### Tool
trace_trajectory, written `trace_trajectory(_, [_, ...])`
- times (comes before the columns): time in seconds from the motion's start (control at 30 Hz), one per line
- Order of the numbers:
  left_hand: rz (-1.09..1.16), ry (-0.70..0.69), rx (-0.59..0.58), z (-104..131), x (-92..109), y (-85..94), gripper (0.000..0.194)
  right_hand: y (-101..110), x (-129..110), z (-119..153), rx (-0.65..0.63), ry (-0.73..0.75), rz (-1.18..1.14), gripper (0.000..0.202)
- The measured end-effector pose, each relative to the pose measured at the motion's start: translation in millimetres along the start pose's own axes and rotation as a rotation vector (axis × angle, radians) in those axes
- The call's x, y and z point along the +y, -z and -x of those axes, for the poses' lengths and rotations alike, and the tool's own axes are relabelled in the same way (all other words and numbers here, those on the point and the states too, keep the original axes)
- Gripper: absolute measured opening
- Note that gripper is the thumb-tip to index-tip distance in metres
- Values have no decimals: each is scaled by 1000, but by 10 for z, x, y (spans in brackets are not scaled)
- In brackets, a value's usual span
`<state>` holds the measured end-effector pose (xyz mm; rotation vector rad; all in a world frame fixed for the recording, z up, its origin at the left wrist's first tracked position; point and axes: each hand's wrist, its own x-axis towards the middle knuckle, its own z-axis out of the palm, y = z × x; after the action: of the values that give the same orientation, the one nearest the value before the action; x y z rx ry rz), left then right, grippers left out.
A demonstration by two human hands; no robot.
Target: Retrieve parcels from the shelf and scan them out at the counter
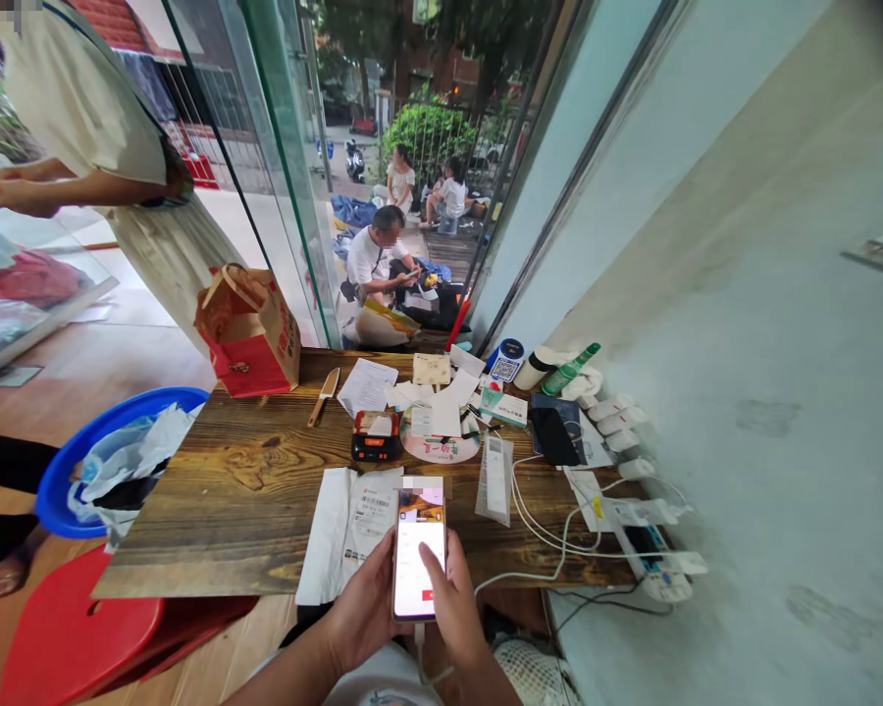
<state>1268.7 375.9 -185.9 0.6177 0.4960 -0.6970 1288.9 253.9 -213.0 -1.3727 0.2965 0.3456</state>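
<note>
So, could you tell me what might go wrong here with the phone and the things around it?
The phone, held in the left hand, trails a white cable that a knee could snag. The power strip sits at the table edge and might get pulled off.

Wooden table [250, 490]; pale wall [765, 324]; glass doors [280, 167]; red stool [74, 637]; daylight
</note>
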Motion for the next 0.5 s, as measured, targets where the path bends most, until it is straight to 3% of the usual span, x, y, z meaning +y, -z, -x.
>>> trace_trajectory(0.13, [-55,-45,-85,14,-20,9,74,-30,38,22,53,12,-14,46])
trace_trajectory(0.3, [-106,-65,-106,48,13,-11,75,-34,-28,25,211,68,187,38])
trace_trajectory(0.5, [-161,-54,-163,62,-8,-33,75,-116,-288,-58,91,-77,-146,49])
